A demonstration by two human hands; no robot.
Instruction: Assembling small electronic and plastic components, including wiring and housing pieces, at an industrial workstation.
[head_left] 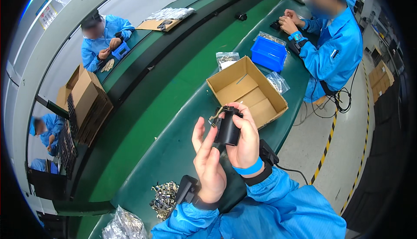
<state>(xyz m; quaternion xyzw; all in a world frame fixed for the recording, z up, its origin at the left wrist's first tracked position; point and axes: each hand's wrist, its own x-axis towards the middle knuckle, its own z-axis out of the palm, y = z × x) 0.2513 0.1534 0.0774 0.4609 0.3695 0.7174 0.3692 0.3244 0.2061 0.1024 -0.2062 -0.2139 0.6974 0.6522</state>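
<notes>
My right hand (246, 140) is closed round a black curved plastic housing (228, 130), thumb along its side. A thin tan flex cable (216, 116) with a small connector end sticks out from the housing's upper left. My left hand (208, 167) is close on the left, palm turned up and fingers stretched apart. One of its fingertips reaches the cable end and the housing's edge; whether it presses there I cannot tell. Below my left wrist, a pile of small flex cables (165, 199) lies on the green table (173, 163).
An open cardboard box (247, 92) stands just beyond my hands. Past it are a blue bin (269, 54) and plastic bags (226, 60). A clear bag of parts (125, 225) lies at lower left. A green conveyor belt (173, 82) runs alongside. A co-worker (332, 39) sits at right.
</notes>
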